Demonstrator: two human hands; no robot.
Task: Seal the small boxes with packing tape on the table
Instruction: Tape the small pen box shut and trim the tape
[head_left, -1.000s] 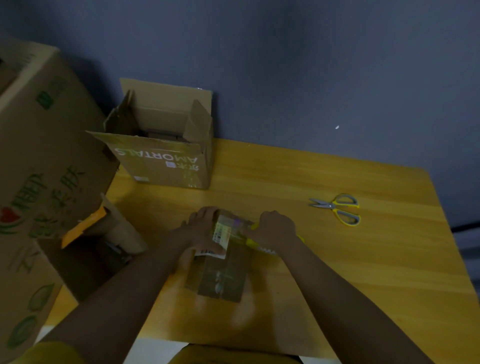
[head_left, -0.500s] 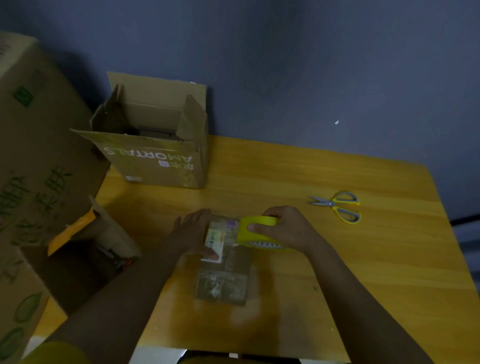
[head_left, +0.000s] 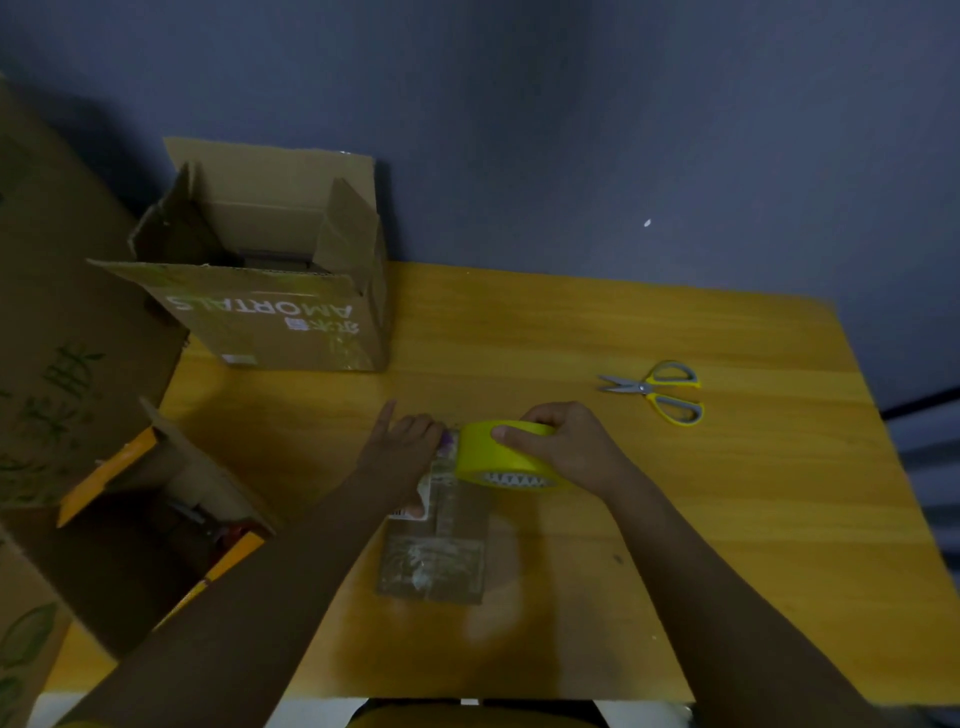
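Yellow tape roll (head_left: 501, 456) sits gripped in my right hand (head_left: 569, 448) at the far end of the small box (head_left: 435, 540), which lies mid-desk (head_left: 727, 519). My left hand (head_left: 402, 452) presses the box top, fingers curled, forefinger out. If that hand slips, the box may skid and the tape wrinkle or run crooked. Compared with 0.5 s ago, the roll sits slightly higher and my left forefinger has lifted.
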